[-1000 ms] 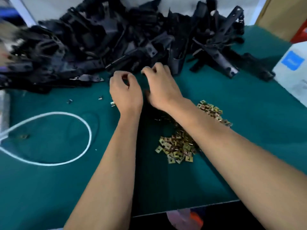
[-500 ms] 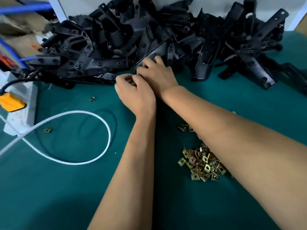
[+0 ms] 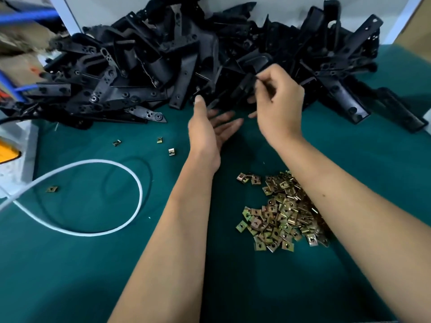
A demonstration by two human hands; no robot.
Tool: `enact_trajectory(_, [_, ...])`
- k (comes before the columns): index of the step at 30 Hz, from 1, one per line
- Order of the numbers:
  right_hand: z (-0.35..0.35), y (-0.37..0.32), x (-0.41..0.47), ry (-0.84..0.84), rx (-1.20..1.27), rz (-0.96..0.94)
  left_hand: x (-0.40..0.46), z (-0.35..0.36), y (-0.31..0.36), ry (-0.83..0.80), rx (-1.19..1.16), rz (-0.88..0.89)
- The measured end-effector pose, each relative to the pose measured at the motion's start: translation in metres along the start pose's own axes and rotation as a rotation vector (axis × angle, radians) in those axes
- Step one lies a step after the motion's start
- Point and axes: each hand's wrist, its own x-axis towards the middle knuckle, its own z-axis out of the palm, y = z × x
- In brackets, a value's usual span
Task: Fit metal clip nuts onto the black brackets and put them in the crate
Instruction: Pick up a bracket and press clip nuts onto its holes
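Note:
A big heap of black brackets [image 3: 149, 73] fills the back of the green table. My right hand [image 3: 279, 106] pinches the upper edge of one black bracket [image 3: 235, 93] at the heap's front, tilted down to the left. My left hand [image 3: 210, 129] lies just below that bracket's lower end, palm turned inward, fingers spread, thumb up, holding nothing. A pile of brass-coloured metal clip nuts [image 3: 279, 213] lies on the table under my right forearm. No crate is in view.
Loose clip nuts [image 3: 171, 152] lie scattered left of my left hand, one more [image 3: 51, 189] near the white cable loop [image 3: 137, 183]. A white power strip [image 3: 16, 155] with an orange part sits at the left edge. White walls stand behind the heap.
My hands were pressed together at the heap's edge; now they are apart. The right hand has risen pinching a bracket and the left hand has opened below it.

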Motion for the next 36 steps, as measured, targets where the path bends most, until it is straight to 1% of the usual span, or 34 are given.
enact_trajectory(2, [-0.011, 0.0, -0.008, 0.003, 0.07, 0.076, -0.002, 0.004, -0.003, -0.085, -0.059, -0.06])
enact_trajectory(4, [-0.022, 0.0, -0.015, 0.027, 0.119, 0.106, -0.005, 0.007, -0.005, -0.134, -0.112, -0.104])
enact_trajectory(7, [-0.042, 0.002, -0.024, 0.065, 0.212, 0.142, -0.011, 0.01, -0.008, -0.178, -0.083, -0.159])
enact_trajectory(8, [-0.05, 0.002, -0.025, 0.095, 0.258, 0.181, -0.013, 0.012, -0.01, -0.189, -0.055, -0.172])
enact_trajectory(11, [-0.071, 0.001, -0.026, 0.226, 0.397, 0.376, -0.018, 0.018, -0.015, -0.215, 0.023, -0.161])
enact_trajectory(14, [-0.084, 0.004, -0.029, 0.348, 0.489, 0.484, -0.021, 0.021, -0.017, -0.247, -0.04, -0.132])
enact_trajectory(15, [-0.087, 0.005, -0.03, 0.403, 0.523, 0.524, -0.021, 0.021, -0.018, -0.238, -0.042, -0.096])
enact_trajectory(16, [-0.089, 0.007, -0.031, 0.463, 0.566, 0.571, -0.022, 0.021, -0.02, -0.212, 0.02, -0.014])
enact_trajectory(17, [-0.091, 0.008, -0.031, 0.518, 0.609, 0.616, -0.023, 0.02, -0.021, -0.167, 0.158, 0.116])
enact_trajectory(19, [-0.094, 0.01, -0.029, 0.573, 0.66, 0.669, -0.024, 0.017, -0.025, -0.074, 0.556, 0.438])
enact_trajectory(20, [-0.094, 0.01, -0.029, 0.567, 0.675, 0.681, -0.025, 0.016, -0.027, -0.081, 0.697, 0.556])
enact_trajectory(21, [-0.094, 0.009, -0.029, 0.539, 0.698, 0.693, -0.026, 0.014, -0.028, -0.116, 0.771, 0.607])
enact_trajectory(24, [-0.088, 0.005, -0.033, 0.391, 0.821, 0.765, -0.027, 0.012, -0.032, -0.254, 0.893, 0.592])
enact_trajectory(25, [-0.086, 0.004, -0.035, 0.337, 0.853, 0.783, -0.028, 0.012, -0.034, -0.265, 0.995, 0.601])
enact_trajectory(27, [-0.083, 0.002, -0.036, 0.256, 0.84, 0.787, -0.028, 0.011, -0.037, -0.199, 1.219, 0.678])
enact_trajectory(29, [-0.082, 0.002, -0.036, 0.221, 0.758, 0.744, -0.027, 0.011, -0.033, -0.083, 1.358, 0.827])
enact_trajectory(31, [-0.083, 0.001, -0.036, 0.202, 0.719, 0.673, -0.024, 0.008, -0.027, -0.005, 1.377, 0.952])
enact_trajectory(32, [-0.084, -0.001, -0.035, 0.182, 0.716, 0.638, -0.022, 0.005, -0.025, -0.002, 1.363, 0.979])
enact_trajectory(34, [-0.086, -0.002, -0.035, 0.093, 0.708, 0.589, -0.021, 0.001, -0.023, -0.053, 1.306, 0.992])
enact_trajectory(36, [-0.086, -0.004, -0.036, -0.048, 0.694, 0.539, -0.023, 0.002, -0.023, -0.072, 1.262, 0.956])
